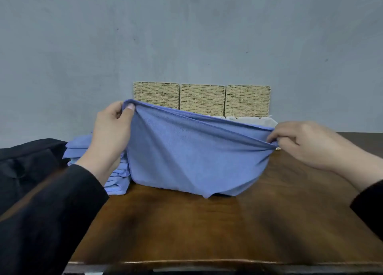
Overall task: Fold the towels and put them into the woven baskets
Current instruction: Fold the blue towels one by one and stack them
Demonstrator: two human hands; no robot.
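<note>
My left hand (113, 129) pinches the upper-left corner of a blue towel (186, 156), thumb on the front face w/ fingers curled behind the hem. My right hand (302, 144) pinches the opposite corner at mid-right of frame, fingers bunched on the hem. Towel is stretched between both hands, top edge sloping down left to right; it hangs in front of me and its bottom edge touches the wooden table (207, 229) — one corner droops lowest at center frame.

Behind the towel, center frame: three woven baskets (202, 99) side by side against the grey wall (186, 36), lower parts hidden by the towel. Sth white (265, 121) shows at the base of the rightmost basket, can't tell what.

Left of the held towel — stack of blue towels (118, 177) on the table, partly behind my left wrist. Dark fabric (27, 160) lies at far left. Both sleeves (51, 212) are dark.
</note>
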